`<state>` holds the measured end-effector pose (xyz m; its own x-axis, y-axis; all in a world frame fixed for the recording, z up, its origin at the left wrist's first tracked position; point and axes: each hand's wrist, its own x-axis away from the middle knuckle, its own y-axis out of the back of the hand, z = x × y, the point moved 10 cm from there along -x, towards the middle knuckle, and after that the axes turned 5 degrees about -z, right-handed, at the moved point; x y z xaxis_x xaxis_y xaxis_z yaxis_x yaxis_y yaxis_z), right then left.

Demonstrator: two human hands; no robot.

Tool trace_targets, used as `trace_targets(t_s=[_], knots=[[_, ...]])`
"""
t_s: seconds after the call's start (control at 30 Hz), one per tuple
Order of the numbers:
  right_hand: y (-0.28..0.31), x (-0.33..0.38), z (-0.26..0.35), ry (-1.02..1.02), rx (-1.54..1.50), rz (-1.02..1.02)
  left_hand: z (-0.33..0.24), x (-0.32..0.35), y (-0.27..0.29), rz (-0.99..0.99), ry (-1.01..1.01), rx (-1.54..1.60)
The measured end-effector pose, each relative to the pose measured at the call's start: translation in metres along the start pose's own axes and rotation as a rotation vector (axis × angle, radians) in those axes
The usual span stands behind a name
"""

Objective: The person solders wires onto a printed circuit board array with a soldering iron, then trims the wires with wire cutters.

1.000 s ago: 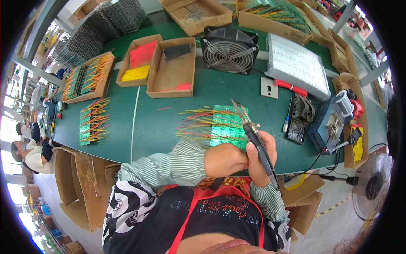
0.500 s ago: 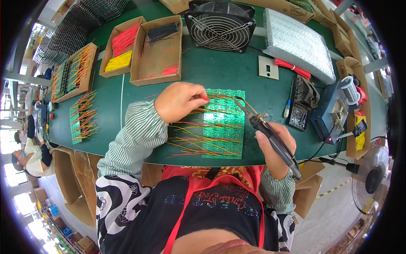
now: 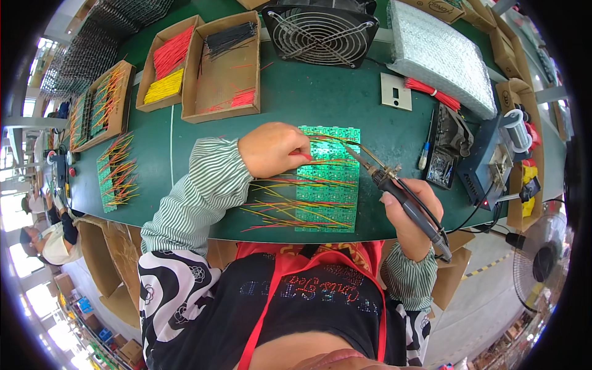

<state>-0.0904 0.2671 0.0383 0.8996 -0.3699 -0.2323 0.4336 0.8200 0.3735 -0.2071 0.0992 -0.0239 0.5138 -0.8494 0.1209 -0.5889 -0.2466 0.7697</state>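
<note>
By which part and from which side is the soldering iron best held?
Take the soldering iron by its dark handle, from the near right, as the right hand does. It slants, its thin metal tip pointing forward-left toward the green circuit board; that end may be hot.

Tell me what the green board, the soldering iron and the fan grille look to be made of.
Green board: probably fibreglass laminate, glossy, judging by its glare and fine printed pattern.
Soldering iron: likely a dull dark plastic handle, from its smooth low sheen, with a metal tip, slim and pointed.
Fan grille: apparently metal wire, from its thin, shiny grey rings; coating unclear.
</note>
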Motion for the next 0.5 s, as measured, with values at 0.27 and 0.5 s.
trace_targets(t_s=[0.27,0.5], knots=[[-0.022,0.001,-0.023,-0.184,-0.200,0.040,0.024,0.002,0.018,-0.117,0.127,0.064],[-0.047,-0.012,-0.019,-0.157,-0.138,0.103,0.030,0.000,0.017,-0.083,0.146,0.088]])
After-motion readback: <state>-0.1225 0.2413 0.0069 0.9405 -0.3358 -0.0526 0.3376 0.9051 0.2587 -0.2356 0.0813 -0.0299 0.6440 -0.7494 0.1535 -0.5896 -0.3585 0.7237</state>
